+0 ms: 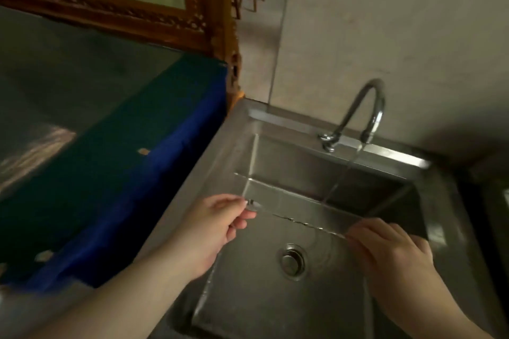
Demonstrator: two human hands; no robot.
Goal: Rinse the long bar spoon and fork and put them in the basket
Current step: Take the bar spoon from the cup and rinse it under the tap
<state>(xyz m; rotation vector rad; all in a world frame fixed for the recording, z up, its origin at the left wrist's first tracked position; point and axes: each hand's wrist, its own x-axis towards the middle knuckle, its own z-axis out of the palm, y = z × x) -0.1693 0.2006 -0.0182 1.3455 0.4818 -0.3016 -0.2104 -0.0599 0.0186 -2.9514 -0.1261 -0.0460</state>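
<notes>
A long twisted-stem bar spoon (298, 221) stretches level across the steel sink (344, 311). My left hand (212, 228) pinches its bowl end at the sink's left side. My right hand (391, 253) pinches the other end near the right wall. A thin second metal rod (278, 184), possibly the fork, runs parallel just beyond the spoon; who holds it is unclear. Water (343, 176) streams from the curved tap (363, 113) and falls behind the spoon's middle. No basket is in view.
The drain (292, 261) sits in the basin floor below the spoon. A counter draped in blue cloth (132, 181) borders the sink on the left, with a carved wooden frame (115, 16) behind it. A tiled wall rises behind the tap.
</notes>
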